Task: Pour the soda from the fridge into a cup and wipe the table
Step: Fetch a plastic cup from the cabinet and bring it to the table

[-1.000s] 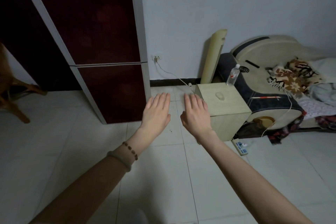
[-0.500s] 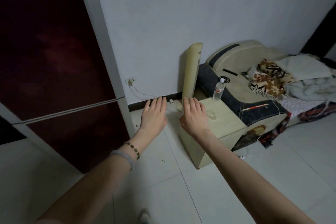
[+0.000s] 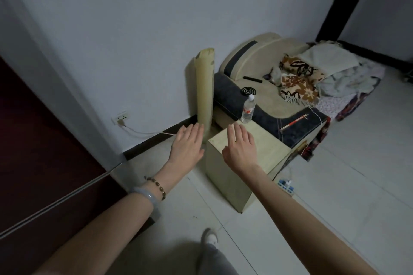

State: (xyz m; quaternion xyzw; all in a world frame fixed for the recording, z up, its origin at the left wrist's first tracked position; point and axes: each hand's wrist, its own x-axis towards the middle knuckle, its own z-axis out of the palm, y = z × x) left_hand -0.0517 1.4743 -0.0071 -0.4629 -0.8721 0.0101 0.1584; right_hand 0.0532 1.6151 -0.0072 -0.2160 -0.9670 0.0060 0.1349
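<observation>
The dark red fridge [image 3: 33, 152] fills the left edge of the head view with both doors shut. A small pale box-shaped table [image 3: 263, 140] stands in the middle, and a clear plastic bottle [image 3: 248, 109] stands at its far corner. My left hand [image 3: 187, 145] is held out flat, palm down, over the floor just left of the table. My right hand [image 3: 240, 147] hovers flat over the table's near top and hides part of it. Both hands hold nothing. No cup shows.
A rolled beige mat [image 3: 204, 87] leans upright against the wall behind the table. A low sofa bed [image 3: 268, 94] with blankets lies to the right. A power strip [image 3: 286, 185] lies on the tiled floor by the table. My shoe [image 3: 209, 235] is at the bottom.
The view has swung right and closer to the table. The fridge slid to the left edge. Both hands stayed flat and empty, and the right one now covers the tabletop.
</observation>
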